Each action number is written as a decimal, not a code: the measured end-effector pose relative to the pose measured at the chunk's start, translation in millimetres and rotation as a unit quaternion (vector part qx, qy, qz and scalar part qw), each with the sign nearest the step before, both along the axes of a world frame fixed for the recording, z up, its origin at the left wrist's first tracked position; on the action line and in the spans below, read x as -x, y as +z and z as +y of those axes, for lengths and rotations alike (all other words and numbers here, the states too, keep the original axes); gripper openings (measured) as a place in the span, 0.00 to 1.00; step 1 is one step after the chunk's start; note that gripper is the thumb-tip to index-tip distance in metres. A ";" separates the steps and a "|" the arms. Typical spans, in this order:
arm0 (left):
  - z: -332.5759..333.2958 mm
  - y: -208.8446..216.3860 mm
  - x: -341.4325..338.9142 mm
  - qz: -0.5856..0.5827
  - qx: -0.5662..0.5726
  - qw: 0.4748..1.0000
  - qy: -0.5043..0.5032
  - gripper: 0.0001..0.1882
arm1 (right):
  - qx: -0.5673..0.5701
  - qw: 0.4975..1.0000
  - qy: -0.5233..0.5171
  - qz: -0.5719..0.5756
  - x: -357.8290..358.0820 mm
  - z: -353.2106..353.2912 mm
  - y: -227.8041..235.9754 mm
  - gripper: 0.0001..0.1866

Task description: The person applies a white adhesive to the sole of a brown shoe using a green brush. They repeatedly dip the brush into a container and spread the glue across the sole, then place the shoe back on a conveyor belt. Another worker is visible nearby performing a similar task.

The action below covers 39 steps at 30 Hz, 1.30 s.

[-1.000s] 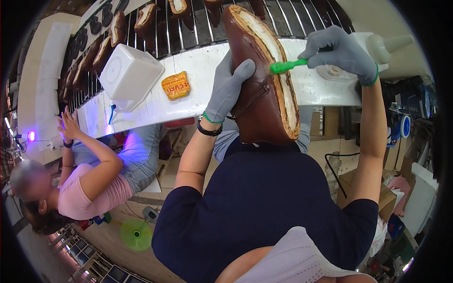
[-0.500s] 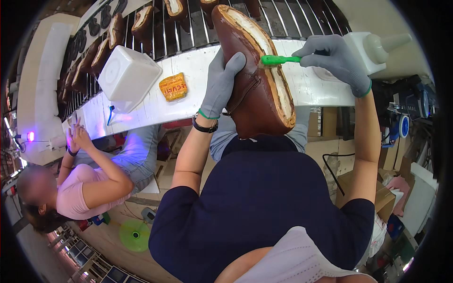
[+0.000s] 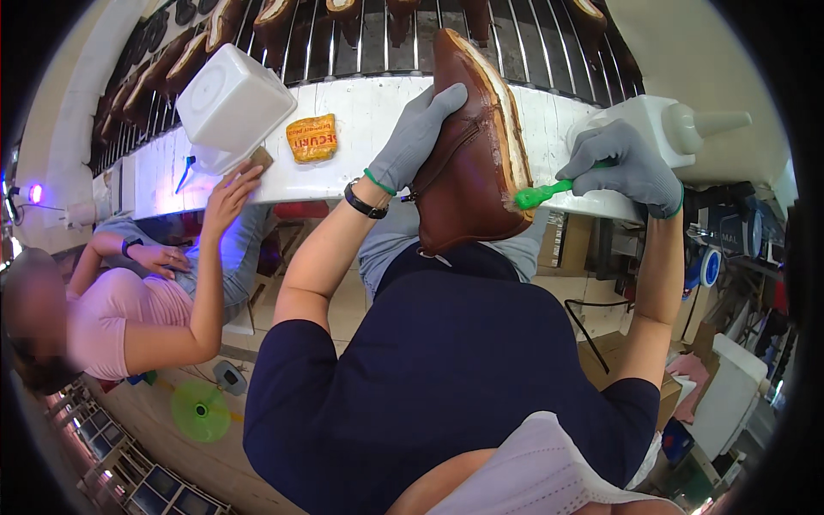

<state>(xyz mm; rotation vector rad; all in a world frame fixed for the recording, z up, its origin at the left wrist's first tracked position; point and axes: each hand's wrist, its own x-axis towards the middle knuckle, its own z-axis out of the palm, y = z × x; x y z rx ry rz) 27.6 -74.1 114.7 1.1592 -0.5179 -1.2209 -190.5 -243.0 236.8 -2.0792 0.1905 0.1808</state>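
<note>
"Over the near edge of the white surface (image 3: 369, 107), where is the brown boot (image 3: 472, 176)?"

"Held up in front of the person's body; its pale underside is turned toward the right, and its narrow end points up toward the metal rack (image 3: 343, 79)."

"And the hands, how do they stand?"

"Both wear grey gloves; the left hand (image 3: 421, 129) is closed on the boot's left side, thumb laid over the leather, most of its fingers out of sight behind; the right hand (image 3: 627, 169) is curled, pinching the handle of a green brush (image 3: 549, 192)."

"Where are the bristles (image 3: 512, 204)?"

"At the pale edge of the underside, toward the end nearer the person; they are splayed and a little blurred there."

"What else lies about?"

"Left of the boot, an orange-yellow packet (image 3: 312, 138); beyond it a white plastic container (image 3: 227, 99), with a small blue tool (image 3: 184, 174) near its lower end; just behind the right hand, a white bottle (image 3: 644, 113), its nozzle pointing right; more brown boots (image 3: 273, 26) sit along the rack; at far left, a co-worker (image 3: 142, 313) in a pink top reaches one arm to the surface's edge."
</note>
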 end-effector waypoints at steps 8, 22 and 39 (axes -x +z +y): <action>-3.5 -15.8 2.8 0.116 -0.070 0.987 -0.092 0.29 | -0.012 0.998 0.048 0.044 -20.5 -7.0 2.9 0.09; 13.9 -66.1 71.7 -0.433 0.206 0.876 -0.051 0.26 | -0.046 0.994 0.102 0.007 -46.6 -12.9 -1.3 0.11; 32.7 38.2 58.1 -0.053 0.078 0.973 -0.211 0.23 | -0.049 0.993 0.098 0.034 -51.6 -22.3 7.4 0.10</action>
